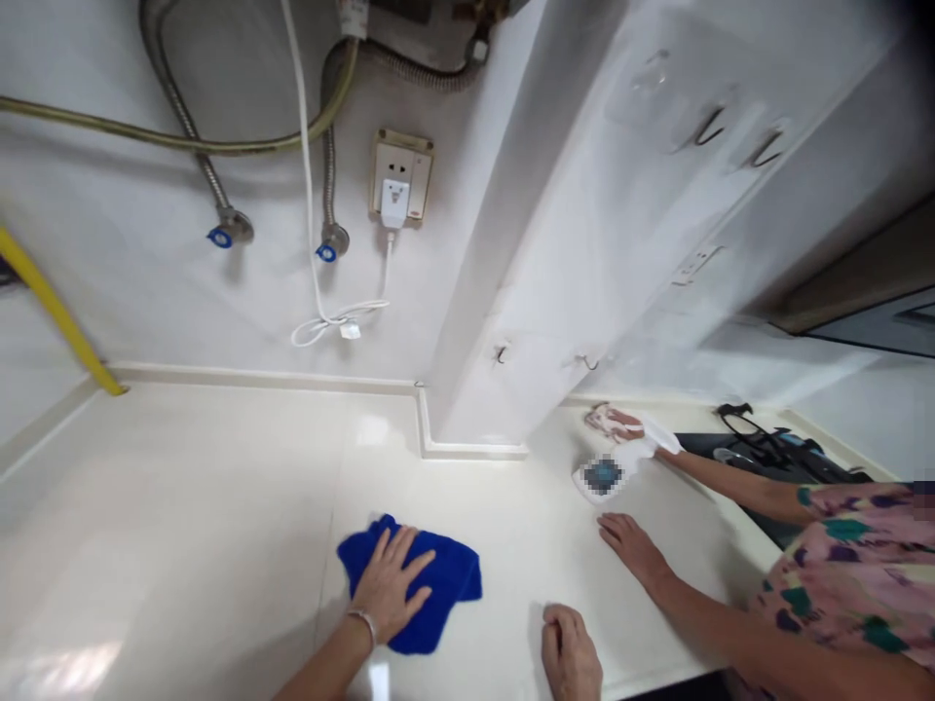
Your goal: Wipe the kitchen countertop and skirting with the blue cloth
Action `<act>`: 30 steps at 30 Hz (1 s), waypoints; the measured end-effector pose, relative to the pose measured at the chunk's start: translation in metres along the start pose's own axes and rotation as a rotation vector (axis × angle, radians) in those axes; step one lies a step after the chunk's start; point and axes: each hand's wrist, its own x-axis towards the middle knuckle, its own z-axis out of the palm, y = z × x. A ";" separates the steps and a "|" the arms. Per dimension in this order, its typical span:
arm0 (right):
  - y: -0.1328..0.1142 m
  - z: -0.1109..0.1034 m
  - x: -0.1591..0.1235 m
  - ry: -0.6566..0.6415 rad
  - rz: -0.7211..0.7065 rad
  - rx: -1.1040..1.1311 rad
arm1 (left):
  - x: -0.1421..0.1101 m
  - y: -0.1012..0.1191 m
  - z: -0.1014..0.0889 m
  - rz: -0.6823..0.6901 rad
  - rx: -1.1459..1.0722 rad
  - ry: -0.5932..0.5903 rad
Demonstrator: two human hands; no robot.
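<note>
Head view, blue cloth: the crumpled blue cloth (pixel 457 574) lies on the pale glossy countertop (pixel 219 487), its longer spread running roughly side to side, dipping a little toward the right.
Left hand: the person's left hand (pixel 391 584), a bracelet (pixel 363 628) at its wrist, rests flat on the cloth with fingers splayed, pressing rather than gripping; most of the fabric shows on its right.
Right hand: the right hand (pixel 572 654) sits loosely clenched on the countertop, nothing visible in it; the cloth lies to its left and slightly farther from the person, not touching it. The left hand is the nearer one.
Co-worker: to the right, one hand (pixel 635 550) rests on the countertop; the other (pixel 626 426) is on a pale patterned rag (pixel 600 419).
Wall: a column (pixel 541 292) with hooks (pixel 501 354) stands beyond; farther left, a plug (pixel 394 202) sits in a socket (pixel 417 185).
</note>
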 end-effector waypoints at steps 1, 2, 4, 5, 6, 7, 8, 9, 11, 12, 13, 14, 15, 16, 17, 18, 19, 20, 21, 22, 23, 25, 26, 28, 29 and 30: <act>-0.002 -0.001 -0.001 0.000 0.023 0.003 | -0.007 -0.017 -0.007 -0.064 0.017 0.008; -0.005 -0.001 -0.001 0.009 0.049 0.006 | -0.014 -0.036 -0.014 -0.132 0.040 0.012; -0.011 -0.002 -0.002 0.039 0.096 0.003 | -0.025 -0.077 -0.027 -0.303 0.095 0.024; -0.014 -0.002 -0.003 0.048 0.111 0.001 | -0.029 -0.098 -0.035 -0.392 0.128 0.027; -0.017 -0.002 -0.003 0.055 0.120 -0.001 | -0.033 -0.120 -0.042 -0.472 0.166 0.034; -0.019 -0.002 -0.004 0.059 0.128 0.001 | -0.035 -0.141 -0.050 -0.545 0.209 0.042; -0.021 -0.001 -0.004 0.063 0.139 0.003 | -0.037 -0.162 -0.058 -0.633 0.254 0.056; -0.023 -0.001 -0.004 0.072 0.153 0.007 | -0.037 -0.181 -0.067 -0.721 0.289 0.065; -0.026 0.000 -0.005 0.092 0.181 0.015 | -0.033 -0.213 -0.082 -0.896 0.319 0.083; -0.027 0.001 -0.006 0.103 0.191 0.014 | -0.029 -0.225 -0.088 -0.977 0.312 0.093; -0.028 0.003 -0.007 0.113 0.202 0.010 | -0.024 -0.235 -0.092 -1.050 0.298 0.106; -0.028 0.004 -0.008 0.122 0.214 0.000 | -0.018 -0.241 -0.094 -1.110 0.283 0.121; -0.029 0.006 -0.008 0.125 0.229 -0.013 | -0.013 -0.246 -0.095 -1.157 0.273 0.136; -0.029 0.007 -0.009 0.126 0.244 -0.026 | -0.008 -0.248 -0.093 -1.185 0.272 0.147; -0.028 0.008 -0.010 0.122 0.256 -0.038 | -0.004 -0.249 -0.091 -1.196 0.281 0.154; -0.028 0.009 -0.011 0.114 0.263 -0.048 | 0.000 -0.248 -0.087 -1.192 0.295 0.155; -0.028 0.009 -0.012 0.105 0.266 -0.058 | 0.003 -0.246 -0.083 -1.170 0.310 0.148; -0.027 0.009 -0.013 0.093 0.266 -0.072 | 0.007 -0.242 -0.079 -1.130 0.325 0.135; -0.027 0.010 -0.014 0.080 0.265 -0.091 | 0.010 -0.237 -0.074 -1.077 0.338 0.121; -0.027 0.010 -0.015 0.068 0.263 -0.112 | 0.014 -0.231 -0.070 -1.016 0.349 0.106; -0.027 0.010 -0.016 0.059 0.265 -0.131 | 0.019 -0.222 -0.065 -0.953 0.355 0.090; -0.026 0.010 -0.018 0.045 0.269 -0.162 | 0.029 -0.200 -0.054 -0.828 0.347 0.055; -0.026 0.011 -0.019 0.043 0.268 -0.174 | 0.034 -0.185 -0.048 -0.773 0.330 0.038; -0.024 0.012 -0.021 0.050 0.254 -0.195 | 0.042 -0.150 -0.036 -0.655 0.269 0.015; -0.023 0.012 -0.022 0.050 0.241 -0.205 | 0.043 -0.131 -0.029 -0.593 0.229 0.013; -0.021 0.013 -0.023 0.047 0.228 -0.210 | 0.042 -0.112 -0.023 -0.518 0.182 0.016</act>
